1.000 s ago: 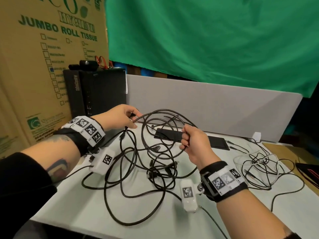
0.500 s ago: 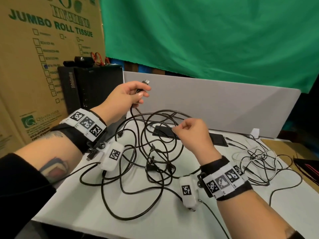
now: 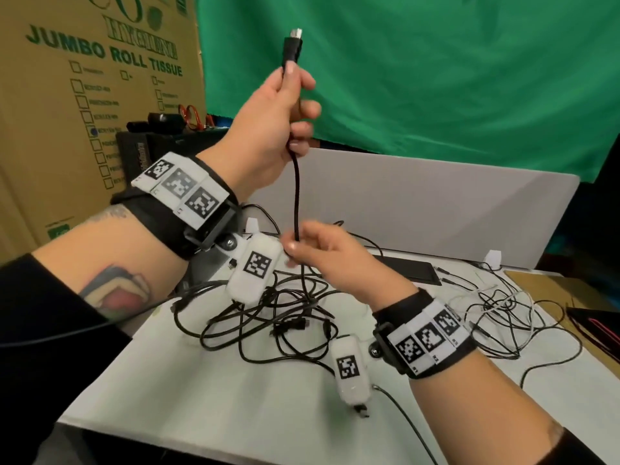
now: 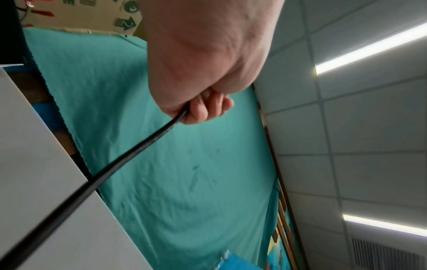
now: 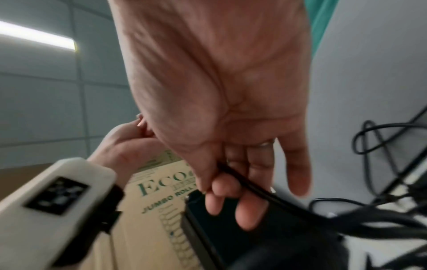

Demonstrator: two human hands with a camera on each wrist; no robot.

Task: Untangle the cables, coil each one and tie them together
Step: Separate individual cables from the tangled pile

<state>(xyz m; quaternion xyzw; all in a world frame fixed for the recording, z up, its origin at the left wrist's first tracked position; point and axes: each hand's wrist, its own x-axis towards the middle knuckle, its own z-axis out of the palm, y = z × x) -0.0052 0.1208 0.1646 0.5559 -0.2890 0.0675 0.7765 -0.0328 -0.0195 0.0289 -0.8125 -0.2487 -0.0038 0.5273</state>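
Observation:
My left hand (image 3: 285, 105) is raised high and grips a black cable (image 3: 296, 196) just below its plug (image 3: 292, 48), which points up. The cable hangs straight down to my right hand (image 3: 302, 243), whose thumb and fingers pinch it above the table. Below lies a tangle of black cables (image 3: 268, 317) on the white table (image 3: 201, 397). In the left wrist view the black cable (image 4: 115, 168) runs out of the fist (image 4: 198, 109). In the right wrist view the cable (image 5: 249, 184) passes between thumb and fingers (image 5: 221, 193).
A second pile of thin black and white cables (image 3: 496, 310) lies at the right. A flat black slab (image 3: 409, 268) sits by the grey partition (image 3: 436, 209). A black computer case (image 3: 154, 146) and a cardboard box (image 3: 67, 95) stand at the left.
My left hand has risen well above the table, drawing the plug end of the cable up out of the tangle. My right hand has shifted left and now pinches the hanging cable.

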